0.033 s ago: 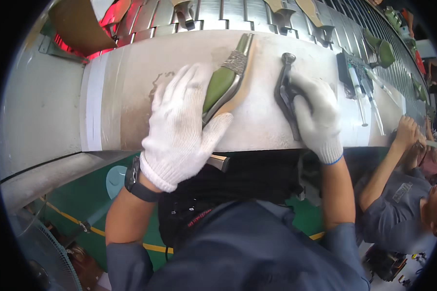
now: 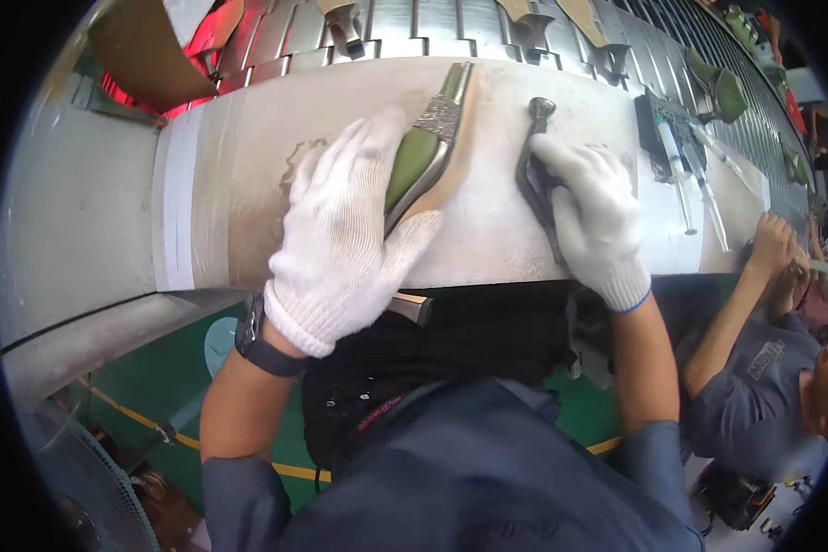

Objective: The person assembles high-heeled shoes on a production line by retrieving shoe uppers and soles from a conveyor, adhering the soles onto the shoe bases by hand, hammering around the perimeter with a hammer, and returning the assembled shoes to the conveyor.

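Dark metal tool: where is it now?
In the head view, the dark metal tool is right of centre over the pale worktop, in the right hand, right of the green shoe.

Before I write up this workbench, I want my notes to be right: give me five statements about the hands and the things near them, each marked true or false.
1. The left hand covers part of the green shoe. True.
2. The right hand holds a dark metal tool. True.
3. The right hand is bare. False: it wears a white glove.
4. The tool touches the shoe. False: they are apart on the bench.
5. Syringes lie to the right of the tool. True.
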`<control>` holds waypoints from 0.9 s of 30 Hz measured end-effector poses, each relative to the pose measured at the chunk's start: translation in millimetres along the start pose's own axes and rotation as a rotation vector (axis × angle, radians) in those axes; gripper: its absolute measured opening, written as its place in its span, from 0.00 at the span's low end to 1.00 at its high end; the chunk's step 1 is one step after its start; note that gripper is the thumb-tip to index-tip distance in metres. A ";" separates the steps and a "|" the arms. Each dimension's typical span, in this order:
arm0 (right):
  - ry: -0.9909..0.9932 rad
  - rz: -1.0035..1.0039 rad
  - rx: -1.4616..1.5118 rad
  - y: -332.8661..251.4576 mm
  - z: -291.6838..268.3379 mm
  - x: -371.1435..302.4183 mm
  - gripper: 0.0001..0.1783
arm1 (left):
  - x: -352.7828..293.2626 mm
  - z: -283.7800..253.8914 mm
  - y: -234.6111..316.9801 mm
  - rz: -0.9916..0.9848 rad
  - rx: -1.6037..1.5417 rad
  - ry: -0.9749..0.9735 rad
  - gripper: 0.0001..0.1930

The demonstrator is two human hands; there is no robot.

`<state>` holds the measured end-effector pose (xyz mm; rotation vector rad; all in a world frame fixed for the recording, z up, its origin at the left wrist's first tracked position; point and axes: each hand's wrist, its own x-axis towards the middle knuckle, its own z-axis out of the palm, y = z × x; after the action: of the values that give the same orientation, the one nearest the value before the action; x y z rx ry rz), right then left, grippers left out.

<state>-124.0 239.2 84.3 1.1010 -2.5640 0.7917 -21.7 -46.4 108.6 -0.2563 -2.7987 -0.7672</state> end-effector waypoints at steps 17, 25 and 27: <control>0.098 0.308 0.988 -21.6 -25.8 58.2 0.22 | 38.8 -5.1 1.5 -0.077 -0.188 -0.188 0.50; -0.312 0.410 0.979 -28.1 -20.9 85.8 0.19 | 47.4 -1.9 -7.0 0.034 -0.179 -0.125 0.50; -0.379 0.471 0.907 -34.5 -26.9 88.5 0.21 | 44.3 -0.7 -8.8 0.012 -0.197 -0.120 0.50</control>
<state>-159.6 182.0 156.5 0.8741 -2.8543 2.1967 -66.0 -49.4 116.6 -0.3645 -2.8297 -1.0600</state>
